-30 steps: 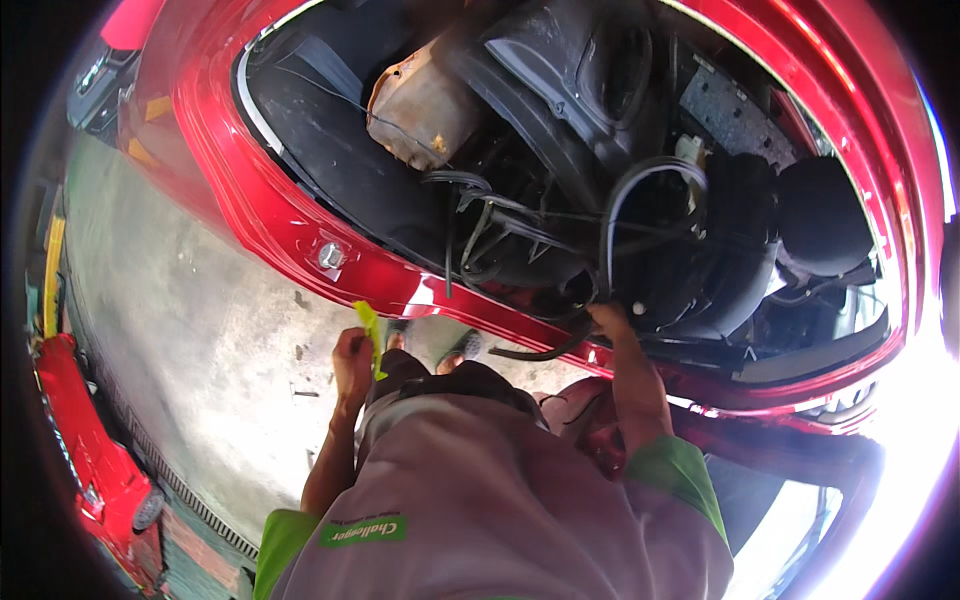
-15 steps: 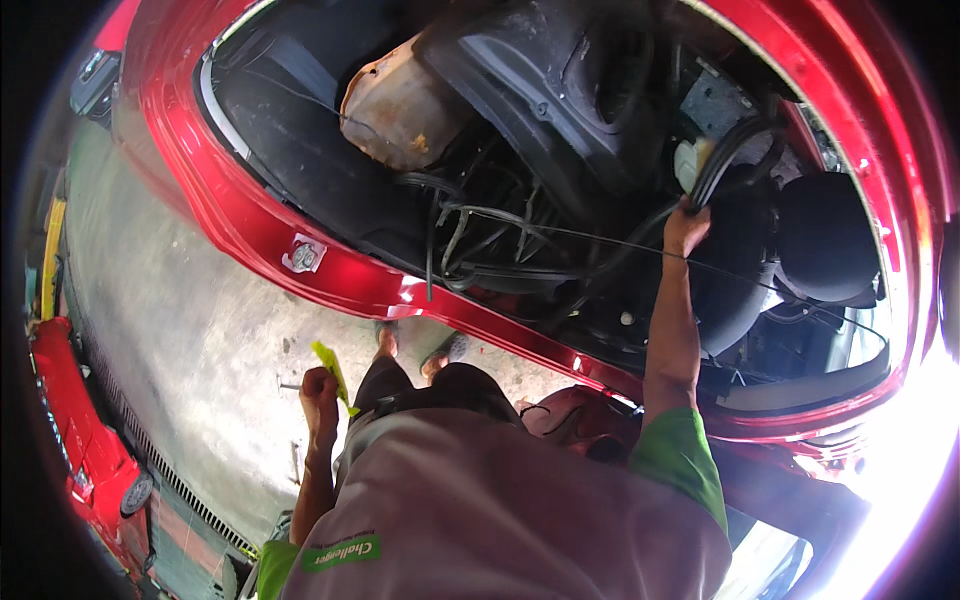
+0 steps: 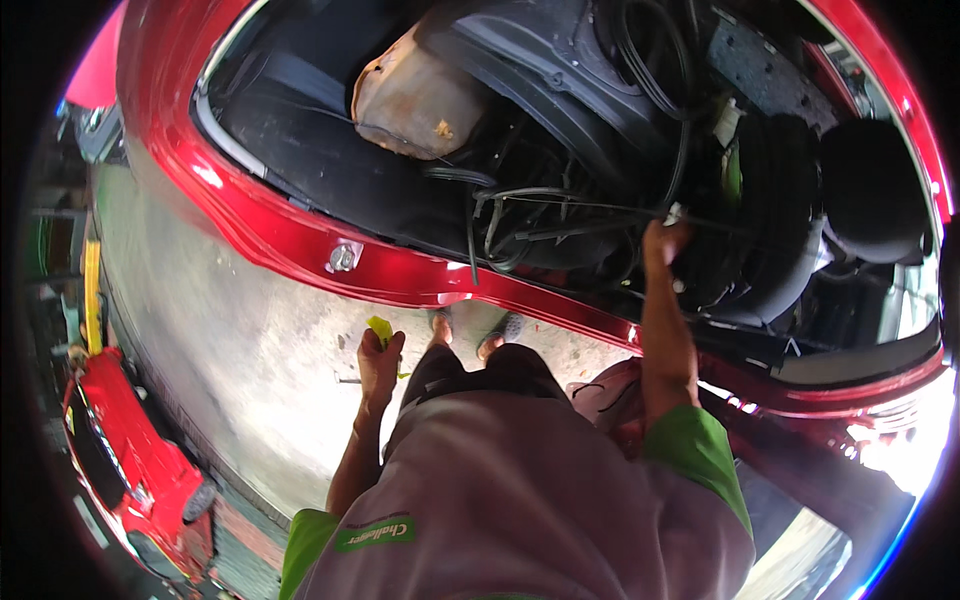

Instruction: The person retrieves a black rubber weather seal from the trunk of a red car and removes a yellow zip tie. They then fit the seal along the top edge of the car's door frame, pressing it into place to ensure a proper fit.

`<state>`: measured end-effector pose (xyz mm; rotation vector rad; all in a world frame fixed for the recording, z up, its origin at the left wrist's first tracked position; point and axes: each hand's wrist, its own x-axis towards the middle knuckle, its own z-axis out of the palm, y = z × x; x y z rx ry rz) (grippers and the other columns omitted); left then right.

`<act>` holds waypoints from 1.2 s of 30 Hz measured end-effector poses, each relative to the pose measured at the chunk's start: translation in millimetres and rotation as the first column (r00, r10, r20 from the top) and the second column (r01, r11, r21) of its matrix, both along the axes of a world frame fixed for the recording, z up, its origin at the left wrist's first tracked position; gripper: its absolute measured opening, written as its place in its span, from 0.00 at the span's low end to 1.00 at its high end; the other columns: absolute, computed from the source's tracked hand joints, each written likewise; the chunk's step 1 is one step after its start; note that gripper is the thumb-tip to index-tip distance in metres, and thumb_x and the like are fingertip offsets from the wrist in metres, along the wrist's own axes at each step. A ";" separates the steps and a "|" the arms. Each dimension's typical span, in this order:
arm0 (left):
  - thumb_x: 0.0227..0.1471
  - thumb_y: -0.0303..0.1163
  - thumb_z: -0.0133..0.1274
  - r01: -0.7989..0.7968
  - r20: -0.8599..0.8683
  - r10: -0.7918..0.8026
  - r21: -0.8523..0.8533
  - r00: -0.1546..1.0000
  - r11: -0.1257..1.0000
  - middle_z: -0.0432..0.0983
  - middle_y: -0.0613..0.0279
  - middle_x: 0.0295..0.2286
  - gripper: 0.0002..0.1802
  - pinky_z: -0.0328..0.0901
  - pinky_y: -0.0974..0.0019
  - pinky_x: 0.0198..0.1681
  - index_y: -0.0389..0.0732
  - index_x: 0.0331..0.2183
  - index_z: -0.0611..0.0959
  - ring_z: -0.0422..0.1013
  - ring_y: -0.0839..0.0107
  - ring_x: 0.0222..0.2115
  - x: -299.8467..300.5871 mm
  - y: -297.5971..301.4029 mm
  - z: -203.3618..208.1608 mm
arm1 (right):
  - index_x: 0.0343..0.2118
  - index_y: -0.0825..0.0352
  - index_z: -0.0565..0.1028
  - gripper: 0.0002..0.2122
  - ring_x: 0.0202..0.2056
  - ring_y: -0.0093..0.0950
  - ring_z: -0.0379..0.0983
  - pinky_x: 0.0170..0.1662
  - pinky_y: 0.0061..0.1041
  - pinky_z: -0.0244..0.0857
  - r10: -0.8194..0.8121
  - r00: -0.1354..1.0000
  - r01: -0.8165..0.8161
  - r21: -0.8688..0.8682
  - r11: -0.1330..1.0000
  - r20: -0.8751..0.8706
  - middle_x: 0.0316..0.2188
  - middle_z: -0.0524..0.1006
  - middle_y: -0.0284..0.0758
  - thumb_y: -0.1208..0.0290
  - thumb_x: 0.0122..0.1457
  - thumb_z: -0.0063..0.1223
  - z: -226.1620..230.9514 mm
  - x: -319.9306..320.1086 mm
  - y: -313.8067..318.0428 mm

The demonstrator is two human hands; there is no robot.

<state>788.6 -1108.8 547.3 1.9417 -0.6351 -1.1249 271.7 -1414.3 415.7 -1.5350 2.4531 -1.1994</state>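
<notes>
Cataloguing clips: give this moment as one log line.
left hand: holds yellow-green strip | right hand: inside red car | right grip: unclear

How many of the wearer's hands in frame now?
2. The left hand is outside the red car, pinching a yellow-green strip. The right hand is over the car's dark interior, too blurred to tell what it holds. Neither is hidden.

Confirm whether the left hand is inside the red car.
No, the left hand holds a yellow-green item outside it, above the floor.

Left hand (image 3: 382, 358) holds a yellow strip (image 3: 380, 327); right hand (image 3: 667, 243) is inside a red car (image 3: 400, 283), near black cord (image 3: 684, 160).
</notes>
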 end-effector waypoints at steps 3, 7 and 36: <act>0.57 0.27 0.59 0.017 -0.083 -0.025 -0.094 0.996 0.995 0.68 0.70 0.26 0.10 0.64 0.72 0.26 0.41 0.32 0.71 0.66 0.79 0.23 0.0 -15.7 -0.4 | 0.59 0.63 0.70 0.26 0.52 0.42 0.74 0.57 0.46 0.64 -0.304 0.371 -0.225 0.402 0.887 0.877 0.54 0.76 0.44 0.48 0.66 0.51 10.7 91.4 44.4; 0.58 0.28 0.58 0.313 0.136 -0.299 -0.099 0.944 0.945 0.70 0.67 0.28 0.11 0.65 0.70 0.33 0.37 0.34 0.71 0.66 0.78 0.27 24.5 -48.7 5.9 | 0.59 0.59 0.67 0.24 0.47 0.37 0.74 0.48 0.48 0.68 -0.163 -0.355 -0.201 0.095 0.975 0.921 0.49 0.76 0.38 0.48 0.69 0.45 -8.5 138.1 18.1; 0.52 0.39 0.62 0.801 -0.177 -0.845 -0.269 0.505 0.535 0.74 0.75 0.22 0.08 0.53 0.75 0.20 0.45 0.31 0.86 0.63 0.84 0.19 -143.9 -300.7 153.2 | 0.56 0.63 0.73 0.17 0.42 0.25 0.78 0.45 0.28 0.69 0.296 -0.241 0.400 -0.183 0.898 0.924 0.42 0.79 0.31 0.59 0.70 0.46 100.7 142.7 128.5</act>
